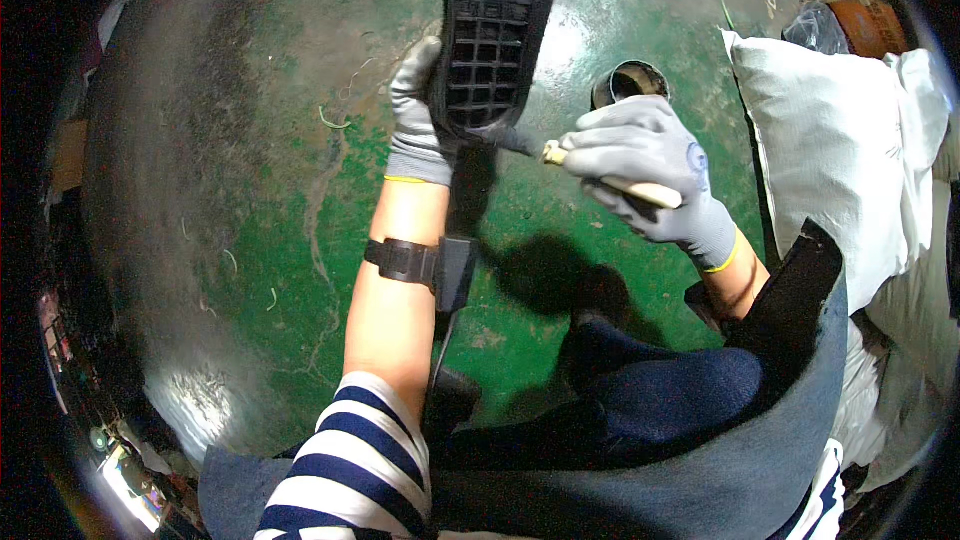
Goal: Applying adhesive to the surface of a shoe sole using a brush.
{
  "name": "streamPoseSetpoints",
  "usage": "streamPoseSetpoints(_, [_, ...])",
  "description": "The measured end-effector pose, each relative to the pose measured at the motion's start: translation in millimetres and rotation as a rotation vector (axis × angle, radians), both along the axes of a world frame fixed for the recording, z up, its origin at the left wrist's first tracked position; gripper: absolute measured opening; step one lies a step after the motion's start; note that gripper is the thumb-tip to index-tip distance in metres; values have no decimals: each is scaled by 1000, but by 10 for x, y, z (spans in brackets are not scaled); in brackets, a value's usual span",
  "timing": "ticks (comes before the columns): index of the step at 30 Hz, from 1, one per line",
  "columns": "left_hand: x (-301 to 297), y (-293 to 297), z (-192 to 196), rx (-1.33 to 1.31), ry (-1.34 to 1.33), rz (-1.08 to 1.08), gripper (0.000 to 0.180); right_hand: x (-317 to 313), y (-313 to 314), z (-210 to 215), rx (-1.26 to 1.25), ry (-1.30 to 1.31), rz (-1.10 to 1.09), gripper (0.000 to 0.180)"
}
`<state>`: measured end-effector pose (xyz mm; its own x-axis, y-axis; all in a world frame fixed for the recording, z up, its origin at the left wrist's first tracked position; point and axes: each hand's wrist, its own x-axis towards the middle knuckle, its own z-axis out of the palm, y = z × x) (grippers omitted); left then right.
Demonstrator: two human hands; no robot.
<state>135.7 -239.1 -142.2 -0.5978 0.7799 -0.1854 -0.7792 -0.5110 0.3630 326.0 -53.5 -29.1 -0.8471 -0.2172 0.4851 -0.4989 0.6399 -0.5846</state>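
A black rubber shoe sole (488, 60), with a grid of square hollows on its upward face, stands out at the top centre, its far end cut off by the picture's edge. My left hand (415, 120), in a grey glove, grips it by its left side; most of the fingers are hidden beneath. In the matching glove, my right hand (645, 155) is closed around the pale handle of a brush (655, 194). The dark, blurred bristles reach left to the sole's near end. Just behind that hand is a round open can (603, 92), partly covered by it.
White stuffed sacks (815, 150) are piled along the right. Past them lie an orange-brown box (868, 28) and clear plastic (816, 28). Scraps dot the worn green floor (270, 240). A dark apron (680, 485) spreads across my lap.
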Motion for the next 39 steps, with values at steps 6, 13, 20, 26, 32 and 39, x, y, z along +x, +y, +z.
streamPoseSetpoints(6, [-6,50,76,244,72,-120,59,-51,-152,-118,-598,-275,-417,17])
streamPoseSetpoints(13, [19,-93,127,179,142,-236,62,-234,-195,-158,-477,-302,-467,19])
streamPoseSetpoints(20, [108,45,82,88,252,-182,63,-272,-120,-108,-468,-644,-409,17])
streamPoseSetpoints(26, [196,84,70,72,143,-218,51,-284,-73,-256,-174,-456,-332,23])
streamPoseSetpoints(32, [296,209,-79,-61,150,-200,48,-445,329,-389,-275,-361,-560,32])
streamPoseSetpoints(39, [278,256,-28,-106,137,-232,44,-564,683,-300,-108,-406,-756,26])
